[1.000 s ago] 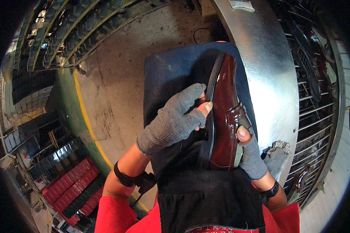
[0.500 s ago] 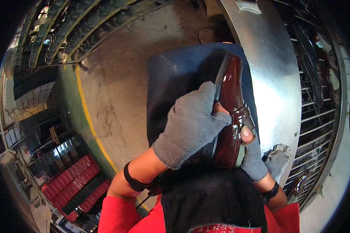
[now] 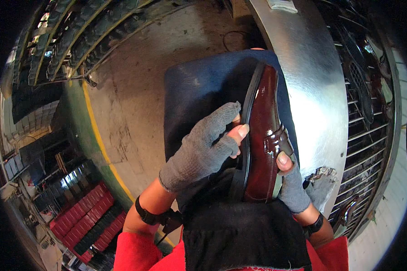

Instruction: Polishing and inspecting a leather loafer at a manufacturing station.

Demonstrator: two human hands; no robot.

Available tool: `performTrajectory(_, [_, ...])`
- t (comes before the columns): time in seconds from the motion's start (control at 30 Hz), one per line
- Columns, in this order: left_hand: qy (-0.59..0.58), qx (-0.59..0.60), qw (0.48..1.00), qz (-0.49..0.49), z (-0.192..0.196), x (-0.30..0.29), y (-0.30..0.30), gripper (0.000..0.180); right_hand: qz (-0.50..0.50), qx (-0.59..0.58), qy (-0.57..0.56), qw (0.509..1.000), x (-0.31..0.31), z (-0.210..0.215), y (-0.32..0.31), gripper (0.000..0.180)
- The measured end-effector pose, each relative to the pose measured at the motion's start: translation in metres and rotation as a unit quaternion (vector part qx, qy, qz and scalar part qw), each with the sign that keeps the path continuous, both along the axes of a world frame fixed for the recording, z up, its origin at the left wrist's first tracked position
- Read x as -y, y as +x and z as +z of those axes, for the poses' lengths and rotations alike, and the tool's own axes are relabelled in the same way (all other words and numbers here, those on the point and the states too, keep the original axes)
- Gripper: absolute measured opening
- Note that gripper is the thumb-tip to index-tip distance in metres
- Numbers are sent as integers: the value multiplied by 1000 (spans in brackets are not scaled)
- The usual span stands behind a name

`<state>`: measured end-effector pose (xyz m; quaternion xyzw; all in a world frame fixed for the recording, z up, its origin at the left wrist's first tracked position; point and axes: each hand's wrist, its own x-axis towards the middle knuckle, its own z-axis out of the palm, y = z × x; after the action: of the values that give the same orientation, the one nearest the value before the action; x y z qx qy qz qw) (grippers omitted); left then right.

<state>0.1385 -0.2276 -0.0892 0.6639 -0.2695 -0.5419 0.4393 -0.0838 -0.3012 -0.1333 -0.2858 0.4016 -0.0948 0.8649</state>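
Note:
A glossy dark reddish-brown leather dress shoe (image 3: 263, 135) with a strap across its instep and a black sole lies on the dark blue cloth (image 3: 199, 90) over my lap, toe pointing away. From the right, my right hand (image 3: 290, 183) grips it, thumb pressed on the upper below the strap and fingers hidden underneath. Beside the sole edge, on the left, is my left hand (image 3: 208, 147). Its fingers are curled, with the thumb tip close to the fingertips and near the sole; anything between them is hidden. Grey fingertip-less knit gloves cover both hands.
A shiny metal bench (image 3: 319, 90) runs along my right, with crumpled foil-like material (image 3: 321, 185) near its edge. Further right stands a barred rack (image 3: 364, 135) bearing shoes. Racks of dark shoes (image 3: 77, 36) stand far left; red boxes (image 3: 83, 212) sit lower left.
My left hand has drawn back leftward off the shoe's upper to the sole edge, its fingers curling. The shoe has tilted so more of its side shows; my right hand keeps its grip.

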Motion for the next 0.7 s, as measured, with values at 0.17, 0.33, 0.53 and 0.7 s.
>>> performTrajectory(0.17, [-59, 121, 991, -8, 2, 13, -19, 33, -47, 47, 36, 997, 1, -10, -12, 79])
performTrajectory(0.33, [-82, -107, 990, -51, -8, 24, -18, 27, -52, 139, 82, 986, 31, 19, -12, 80])
performTrajectory(0.53, [-121, -113, 984, -72, 0, 29, -40, 29, -100, 2, -86, 991, 54, 63, -84, 94])
performTrajectory(0.7, [-190, -85, 977, -49, 28, 35, -65, 20, -82, 43, -131, 987, 46, 64, -99, 77])
